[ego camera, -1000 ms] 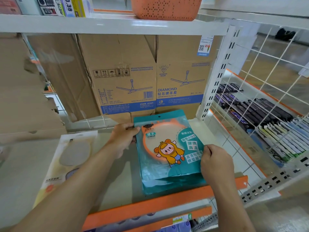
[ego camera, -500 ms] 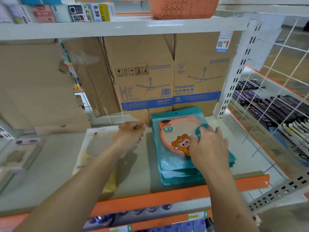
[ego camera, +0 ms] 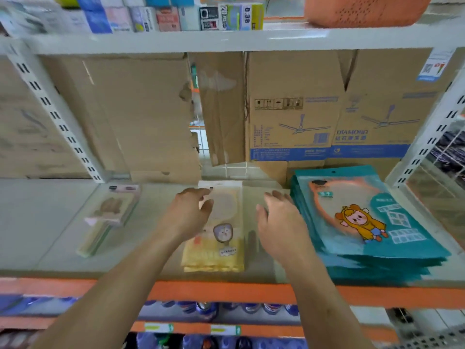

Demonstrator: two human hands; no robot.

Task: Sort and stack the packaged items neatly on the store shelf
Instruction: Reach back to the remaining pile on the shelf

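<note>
The teal packets (ego camera: 377, 222) lie stacked at the right end of the shelf (ego camera: 50, 222), with the lower layers fanned unevenly. Just beside them, yellow packets (ego camera: 216, 253) lie flat mid-shelf. The left hand (ego camera: 188, 212) is over their upper left corner, fingers (ego camera: 205, 197) loosely spread and grasping nothing; blur hides whether they touch. The right hand (ego camera: 279, 222) is between the two stacks, fingers (ego camera: 276, 196) released and slightly curved. Blurred pink packets (ego camera: 108, 215) lie further left.

1. A stack of teal packets (ego camera: 364, 222), the top one showing a cartoon figure in yellow, lies flat and slightly fanned at the right of the shelf (ego camera: 45, 222).
2. Yellow-and-clear packets (ego camera: 219, 250) lie flat mid-shelf.
3. A pink-and-green pack (ego camera: 108, 215) lies askew, farther left.
</note>
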